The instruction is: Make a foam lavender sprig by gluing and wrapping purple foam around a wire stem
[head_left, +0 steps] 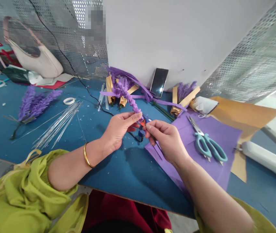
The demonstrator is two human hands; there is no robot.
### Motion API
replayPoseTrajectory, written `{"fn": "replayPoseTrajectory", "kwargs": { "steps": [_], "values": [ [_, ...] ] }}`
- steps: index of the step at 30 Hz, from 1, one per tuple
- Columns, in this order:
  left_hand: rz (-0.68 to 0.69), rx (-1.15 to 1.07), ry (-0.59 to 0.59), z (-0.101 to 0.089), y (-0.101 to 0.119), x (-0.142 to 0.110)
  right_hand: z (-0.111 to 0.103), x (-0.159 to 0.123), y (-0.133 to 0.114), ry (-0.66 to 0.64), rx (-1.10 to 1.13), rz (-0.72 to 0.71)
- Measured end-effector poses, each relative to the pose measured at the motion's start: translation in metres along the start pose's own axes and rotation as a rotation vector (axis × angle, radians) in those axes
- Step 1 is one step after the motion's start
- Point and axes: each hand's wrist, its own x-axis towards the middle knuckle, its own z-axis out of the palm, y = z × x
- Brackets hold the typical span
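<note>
A purple artificial lavender sprig slants up and away between my hands. My left hand is closed around its lower end, thumb on top. Close beside it, my right hand pinches at the base, where a thin dark stem runs out below the fingers in line with the sprig. Behind the fingertips shows a small orange and blue object, mostly hidden, with a black cable by it. Purple sheet material lies under and right of my right hand, with blue-handled scissors on it.
Left on the blue table are a lavender bunch, thin wires and a tape roll. Wrapped bouquets, a phone and another bouquet stand behind. A white tool lies right; a bag stands back left.
</note>
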Motion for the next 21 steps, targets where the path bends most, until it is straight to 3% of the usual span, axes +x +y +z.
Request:
{"fn": "replayPoseTrajectory", "kwargs": {
  "steps": [6, 16, 21],
  "values": [
    [-0.058, -0.050, -0.022, 0.0013, 0.0026, -0.0059, -0.0002, 0.0011, -0.0014, 0.059, 0.048, -0.045],
    [0.030, 0.083, 0.055, 0.0030, -0.0001, -0.0054, 0.0020, -0.0018, 0.0004, 0.063, -0.080, -0.097],
    [0.015, 0.093, 0.019, 0.0040, -0.0034, -0.0069, 0.0028, -0.0021, 0.0000, 0.113, -0.087, -0.118]
  ]
}}
